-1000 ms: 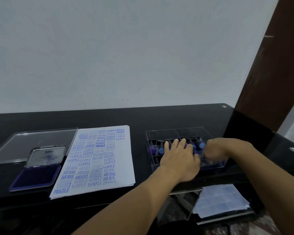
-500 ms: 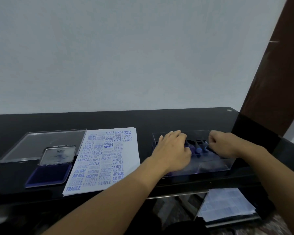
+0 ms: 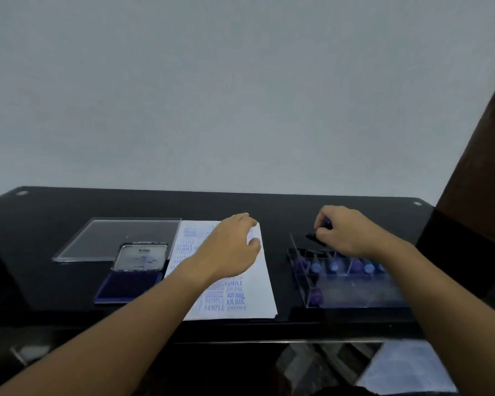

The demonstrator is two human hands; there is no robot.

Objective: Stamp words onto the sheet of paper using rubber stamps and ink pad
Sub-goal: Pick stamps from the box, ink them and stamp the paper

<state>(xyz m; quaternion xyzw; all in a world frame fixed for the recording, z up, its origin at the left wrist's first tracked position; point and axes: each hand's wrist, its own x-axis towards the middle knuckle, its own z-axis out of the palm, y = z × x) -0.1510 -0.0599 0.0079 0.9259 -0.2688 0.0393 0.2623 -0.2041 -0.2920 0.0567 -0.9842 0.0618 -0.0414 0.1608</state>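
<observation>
Pale, matte wall (image 3: 240, 95) rises behind a glossy black table (image 3: 55, 281) that mirrors what lies on it. At the table's centre lies the sheet of paper (image 3: 257, 292), a flat white rectangle whose long axis runs away from the person, its far end leaning slightly left. Blue words are printed across it, SAMPLE and AIR MAIL legible near the close edge.

Just left of the sheet sits the ink pad (image 3: 129, 284), a shallow rectangular tin showing dark blue felt, its silvery lid (image 3: 140, 257) hinged up at the far side. Behind that lid lies a flat clear plastic cover (image 3: 112, 235).

Right of the sheet, apart from it, stands a clear partitioned box (image 3: 355, 295). The rubber stamps (image 3: 332, 265) in it lie in a row with their rounded blue and purple knobs toward the person.

The left hand (image 3: 229, 247) is spread over the sheet's far half, fingers loose and apart; contact cannot be told. The right hand (image 3: 346, 232) is above the box's far end, fingertips pinching the blue knob of one stamp (image 3: 326, 223), which hangs roughly upright with its black block lowest.
</observation>
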